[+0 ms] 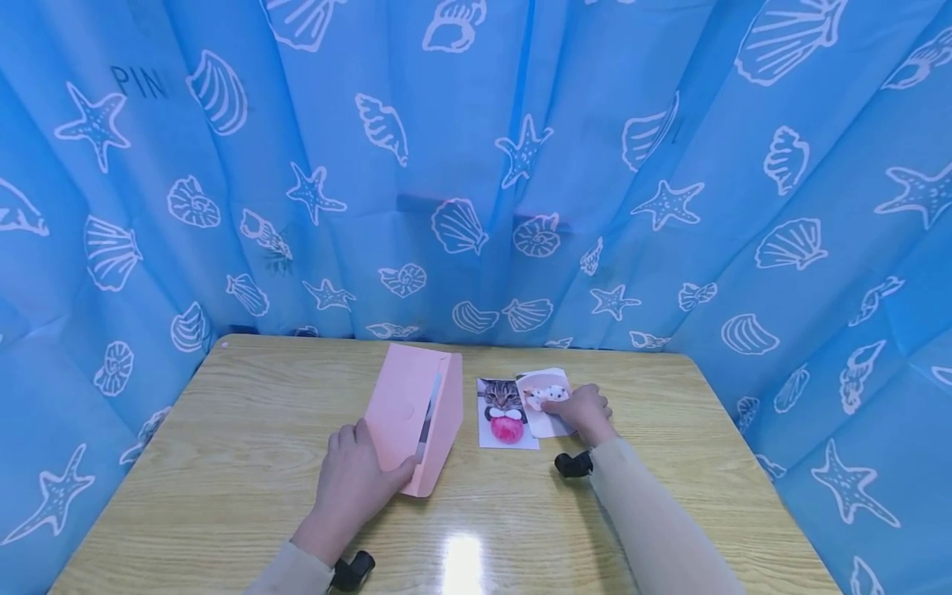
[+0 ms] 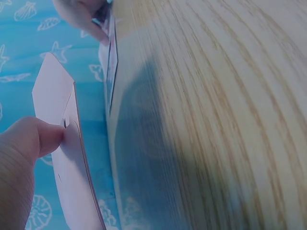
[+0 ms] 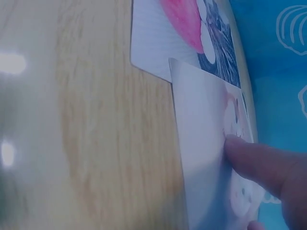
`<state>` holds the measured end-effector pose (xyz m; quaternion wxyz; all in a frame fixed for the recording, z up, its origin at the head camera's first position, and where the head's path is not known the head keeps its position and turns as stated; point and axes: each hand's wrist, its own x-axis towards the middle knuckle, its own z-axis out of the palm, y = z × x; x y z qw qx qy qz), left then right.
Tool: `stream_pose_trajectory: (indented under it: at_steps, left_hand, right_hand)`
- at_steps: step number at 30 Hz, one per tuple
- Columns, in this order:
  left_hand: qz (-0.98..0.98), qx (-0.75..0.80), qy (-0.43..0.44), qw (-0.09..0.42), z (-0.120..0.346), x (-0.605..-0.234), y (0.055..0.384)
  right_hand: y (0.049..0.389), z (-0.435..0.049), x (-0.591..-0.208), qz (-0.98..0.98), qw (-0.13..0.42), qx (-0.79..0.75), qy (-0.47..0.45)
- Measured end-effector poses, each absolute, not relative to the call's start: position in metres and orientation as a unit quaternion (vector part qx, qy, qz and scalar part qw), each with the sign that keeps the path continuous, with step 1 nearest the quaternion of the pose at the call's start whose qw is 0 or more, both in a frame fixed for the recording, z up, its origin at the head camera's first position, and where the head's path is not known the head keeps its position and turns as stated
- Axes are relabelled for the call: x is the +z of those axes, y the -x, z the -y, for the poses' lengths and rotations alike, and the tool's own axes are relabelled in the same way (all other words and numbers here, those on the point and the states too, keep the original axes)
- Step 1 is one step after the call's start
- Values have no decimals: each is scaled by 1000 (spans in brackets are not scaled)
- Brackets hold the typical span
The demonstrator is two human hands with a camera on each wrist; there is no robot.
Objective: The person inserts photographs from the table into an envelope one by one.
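My left hand (image 1: 352, 479) grips a pink paper envelope (image 1: 405, 397), which stands tilted over the table. Its flap stands out along the right side, with a narrow dark opening beside it. The left thumb (image 2: 45, 136) lies at that opening. To the right, my right hand (image 1: 583, 411) holds a photo card of white spotted puppies (image 1: 549, 423), its thumb (image 3: 259, 160) on the picture and the other fingers mostly hidden. A second photo card, a cat with a pink ball (image 1: 507, 428), lies on the table, its right edge overlapped by the puppy card.
The wooden table (image 1: 223, 463) has its far edge close to a blue curtain (image 1: 476, 165) printed with white shells and starfish. A black wrist-worn piece (image 1: 573, 464) shows at the right sleeve and another (image 1: 353, 571) at the left. Light glares off the front of the table.
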<state>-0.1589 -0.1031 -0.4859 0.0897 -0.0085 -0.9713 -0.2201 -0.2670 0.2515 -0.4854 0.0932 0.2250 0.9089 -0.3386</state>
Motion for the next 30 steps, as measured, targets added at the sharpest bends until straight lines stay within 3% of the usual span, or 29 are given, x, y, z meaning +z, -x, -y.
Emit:
stream_pose_trajectory:
  at_steps: [19, 30]
  left_hand:
    - [973, -216, 3, 81, 105, -487, 156]
    - [973, -212, 7, 90, 106, -488, 157]
  right_hand:
    - [267, -258, -486, -869, 79, -441, -210]
    - [265, -260, -457, -875, 100, -449, -151]
